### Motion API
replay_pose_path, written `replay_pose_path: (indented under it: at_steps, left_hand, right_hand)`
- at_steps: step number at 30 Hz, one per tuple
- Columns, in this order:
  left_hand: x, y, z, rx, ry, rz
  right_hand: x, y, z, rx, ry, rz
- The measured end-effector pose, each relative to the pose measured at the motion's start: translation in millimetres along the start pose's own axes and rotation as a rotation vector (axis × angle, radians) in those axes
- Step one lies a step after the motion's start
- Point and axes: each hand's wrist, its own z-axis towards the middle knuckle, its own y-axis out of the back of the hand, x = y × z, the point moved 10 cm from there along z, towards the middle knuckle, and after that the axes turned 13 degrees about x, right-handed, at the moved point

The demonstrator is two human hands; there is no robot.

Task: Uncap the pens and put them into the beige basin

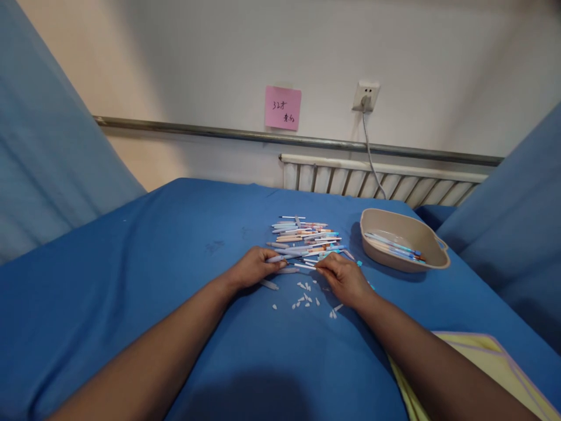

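In front of me a pile of pen parts lies on the blue cloth, with lavender, peach and white barrels and thin refills side by side. My left hand is closed at the left edge of the pile, pinching a lavender pen barrel. From the right, my right hand grips the end of a thin white pen refill. The refill's dark tip points at my left fingertips; whether it touches them I cannot tell. Small white cone-shaped pen tips are scattered just below both hands.
To the right stands a beige plastic basin with several pens inside. A yellow cloth lies under my right forearm. Behind the blue-covered surface are a white radiator, a metal rail and a plugged-in cord.
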Motion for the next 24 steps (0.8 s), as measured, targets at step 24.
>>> replay_pose_path:
  at_steps: [24]
  left_hand:
    - [-33, -1.5, -21, -0.065, -0.088, 0.008]
  right_hand:
    - [12, 4, -7, -0.017, 0.054, 0.145]
